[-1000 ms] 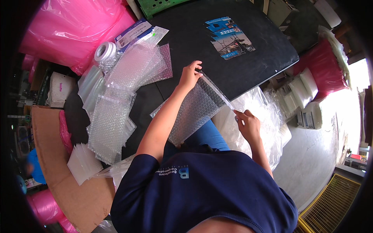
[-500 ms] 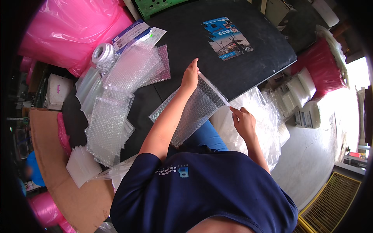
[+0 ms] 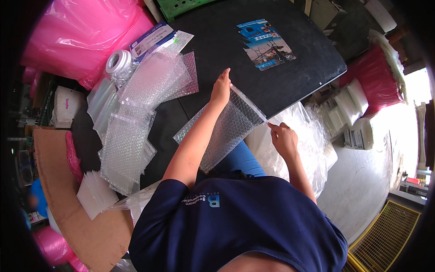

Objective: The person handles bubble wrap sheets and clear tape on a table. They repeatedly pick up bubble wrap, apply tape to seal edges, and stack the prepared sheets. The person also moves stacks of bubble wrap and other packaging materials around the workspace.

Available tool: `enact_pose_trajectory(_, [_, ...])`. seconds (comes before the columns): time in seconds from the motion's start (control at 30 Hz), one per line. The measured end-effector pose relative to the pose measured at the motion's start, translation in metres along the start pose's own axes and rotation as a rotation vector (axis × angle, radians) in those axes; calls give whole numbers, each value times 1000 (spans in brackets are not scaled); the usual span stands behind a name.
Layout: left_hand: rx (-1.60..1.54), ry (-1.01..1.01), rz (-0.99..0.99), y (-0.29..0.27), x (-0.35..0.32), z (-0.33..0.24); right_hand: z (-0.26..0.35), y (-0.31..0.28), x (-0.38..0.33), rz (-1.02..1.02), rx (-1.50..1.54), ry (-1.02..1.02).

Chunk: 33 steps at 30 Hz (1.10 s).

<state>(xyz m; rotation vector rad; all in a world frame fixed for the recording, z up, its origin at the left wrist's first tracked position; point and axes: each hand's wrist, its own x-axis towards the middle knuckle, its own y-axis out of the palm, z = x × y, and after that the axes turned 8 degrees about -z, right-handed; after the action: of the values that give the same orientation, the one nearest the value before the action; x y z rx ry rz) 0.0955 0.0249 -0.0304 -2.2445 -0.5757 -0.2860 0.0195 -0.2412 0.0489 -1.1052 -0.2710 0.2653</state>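
white strip (image 3: 248,102) of bubble pouch (image 3: 229,124) slants far-left to near-right, right hand (image 3: 284,137) pinching near end, left hand (image 3: 221,89) at far end (grip hidden, cannot tell).

l grip (image 3: 221,90) fwd, fingers (image 3: 226,74) straight; r grip (image 3: 285,139) lower, index (image 3: 273,127) out, others bent.

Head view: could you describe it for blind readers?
A person's bare left hand and right hand are at opposite ends of a white strip edging a clear bubble-wrap pouch; more clear pouches lie left on a black table.
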Motion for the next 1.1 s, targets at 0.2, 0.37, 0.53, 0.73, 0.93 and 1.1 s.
enact_pose_trajectory(0.2, [4, 1, 28, -1, 0, -2, -3, 4, 2, 10, -8, 8])
enact_pose_trajectory(0.37, [31, 36, 29, 2, -2, 0, -6, 8, 5, 25, -25, 23])
enact_pose_trajectory(0.53, [60, 65, 23, 5, -4, 3, -10, 16, 6, 35, -33, 33])
enact_pose_trajectory(0.73, [317, 201, -84, 6, -13, -5, -14, 23, 6, 0, -40, 57])
enact_pose_trajectory(0.93, [550, 191, -232, 3, -18, -21, -13, 24, 6, -8, -40, 73])
enact_pose_trajectory(1.1, [364, 128, -128, 15, -19, -3, -14, 27, 4, -3, -44, 52])
